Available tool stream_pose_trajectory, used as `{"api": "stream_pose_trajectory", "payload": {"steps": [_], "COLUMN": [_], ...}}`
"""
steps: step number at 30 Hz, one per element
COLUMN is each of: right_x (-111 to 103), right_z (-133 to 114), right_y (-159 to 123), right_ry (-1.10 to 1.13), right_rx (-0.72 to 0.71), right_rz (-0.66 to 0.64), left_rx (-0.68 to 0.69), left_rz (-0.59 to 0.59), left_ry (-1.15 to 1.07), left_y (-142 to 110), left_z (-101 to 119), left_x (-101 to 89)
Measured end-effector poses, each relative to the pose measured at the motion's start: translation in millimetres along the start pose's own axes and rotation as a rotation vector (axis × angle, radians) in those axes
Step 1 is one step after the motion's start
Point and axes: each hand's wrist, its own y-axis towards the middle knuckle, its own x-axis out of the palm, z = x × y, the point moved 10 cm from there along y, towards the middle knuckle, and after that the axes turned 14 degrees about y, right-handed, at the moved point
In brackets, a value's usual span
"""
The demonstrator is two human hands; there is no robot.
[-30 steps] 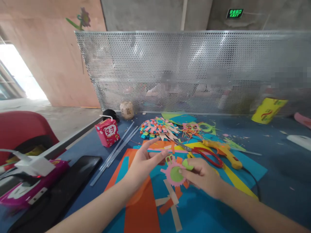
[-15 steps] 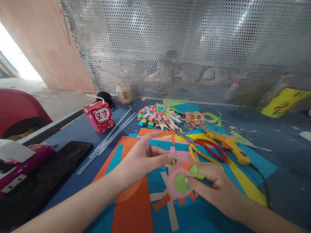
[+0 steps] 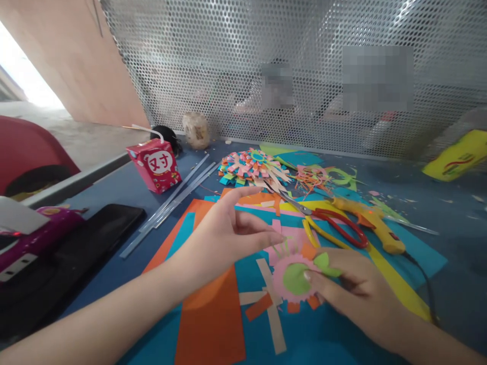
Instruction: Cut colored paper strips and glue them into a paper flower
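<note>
My right hand [image 3: 357,289] pinches a paper flower [image 3: 279,279] between thumb and fingers. The flower has a pink fringed ring, a green round centre [image 3: 294,279] and orange tabs at its edge. A green paper leaf shape [image 3: 326,264] sticks out by my right fingers. At the flower's top, my left hand [image 3: 239,223] brings thumb and middle fingertips together on thin green paper loops [image 3: 287,247]; its index finger stretches out above. Beneath lie blue and orange paper sheets [image 3: 213,314], with cream and orange strips [image 3: 274,319] crossed on them.
Red-and-yellow-handled scissors [image 3: 337,220] and a yellow glue gun [image 3: 375,225] lie on the right. Behind is a layered fringed paper flower [image 3: 251,167] beside paper scraps [image 3: 314,177]. Clear glue sticks [image 3: 171,205], a red drink carton [image 3: 155,166] and a black phone [image 3: 102,248] are left.
The view has tilted downward. The flower, still in my right hand, shows slightly further right, and my left thumb and middle finger have come closer together at its green loops.
</note>
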Motion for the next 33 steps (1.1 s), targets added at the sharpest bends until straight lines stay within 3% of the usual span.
{"api": "stream_pose_trajectory", "payload": {"steps": [11, 22, 33], "right_x": [-3.9, -0.8, -0.7], "right_z": [-8.0, -6.3, -7.6], "right_y": [1.3, 0.1, 3.9], "right_ry": [-0.076, -0.022, -0.062], "right_rx": [-0.036, -0.038, -0.023], "right_rz": [0.055, 0.000, -0.002], "left_rx": [0.078, 0.044, 0.019], "left_rz": [0.084, 0.090, 0.059], "left_ry": [-0.073, -0.011, -0.117], "left_y": [-5.4, -6.8, -5.5], "left_z": [11.9, 8.9, 4.4], "left_x": [-4.4, -4.9, 0.1]}}
